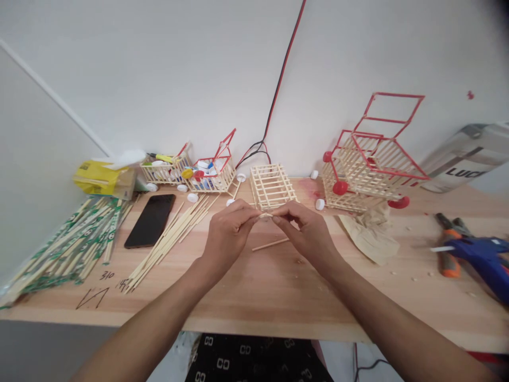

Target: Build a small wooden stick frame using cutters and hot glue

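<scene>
My left hand and my right hand meet over the middle of the table, fingers pinched. Between them they grip a short piece of pale wooden stick, mostly covered by the fingers. Just behind the hands sits a small frame of glued wooden sticks, built like an open basket. A loose stick lies on the tabletop by my right hand. To the left of my left hand is a spread of bare wooden sticks.
Wrapped chopsticks, a phone and a yellow packet lie left. Small stick carts hold bottle caps. Right are larger red-trimmed carts, crumpled paper, pliers, a blue glue gun and a can.
</scene>
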The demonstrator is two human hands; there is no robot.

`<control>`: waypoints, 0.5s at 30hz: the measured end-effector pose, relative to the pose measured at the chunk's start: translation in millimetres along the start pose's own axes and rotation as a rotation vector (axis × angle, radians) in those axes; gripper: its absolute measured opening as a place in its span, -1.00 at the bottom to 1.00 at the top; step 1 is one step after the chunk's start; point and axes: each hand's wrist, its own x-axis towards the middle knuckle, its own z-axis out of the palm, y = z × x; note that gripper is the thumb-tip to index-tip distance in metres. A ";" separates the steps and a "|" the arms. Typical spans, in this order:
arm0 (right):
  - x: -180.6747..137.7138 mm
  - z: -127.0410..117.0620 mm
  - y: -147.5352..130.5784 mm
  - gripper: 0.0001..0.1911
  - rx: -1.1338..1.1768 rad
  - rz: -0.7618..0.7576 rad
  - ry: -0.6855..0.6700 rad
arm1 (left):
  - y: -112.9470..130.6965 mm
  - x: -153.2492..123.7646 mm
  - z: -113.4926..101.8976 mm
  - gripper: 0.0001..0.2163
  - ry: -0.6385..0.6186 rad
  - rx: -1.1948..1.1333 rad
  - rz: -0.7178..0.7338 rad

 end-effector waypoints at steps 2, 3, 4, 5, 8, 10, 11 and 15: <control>0.1 0.0 0.0 -0.91 0.004 0.003 0.001 | -0.2 0.1 0.0 -0.88 0.003 -0.005 0.003; 0.2 0.0 0.0 -0.91 0.009 0.002 0.002 | -0.2 0.1 0.0 -0.88 0.004 -0.005 0.004; 0.2 0.0 0.0 -0.91 0.012 0.002 0.002 | -0.3 0.0 0.0 -0.88 0.004 -0.003 0.002; 0.3 -0.1 0.1 -0.91 0.013 0.003 0.001 | -0.3 -0.1 0.0 -0.88 0.002 0.000 0.001; 0.3 -0.3 0.4 -0.91 0.009 0.005 -0.009 | -0.6 -0.4 0.4 -0.88 -0.003 0.003 -0.004; 0.2 -0.3 0.7 -0.91 0.010 0.004 -0.011 | -0.8 -0.5 0.6 -0.88 -0.003 0.005 -0.005; 0.1 -0.3 0.8 -0.91 0.011 0.003 -0.009 | -0.9 -0.5 0.7 -0.87 -0.003 0.005 -0.004; 0.3 0.0 1.0 -0.91 0.001 -0.003 0.000 | -0.6 -0.2 0.5 -0.87 0.004 0.008 0.005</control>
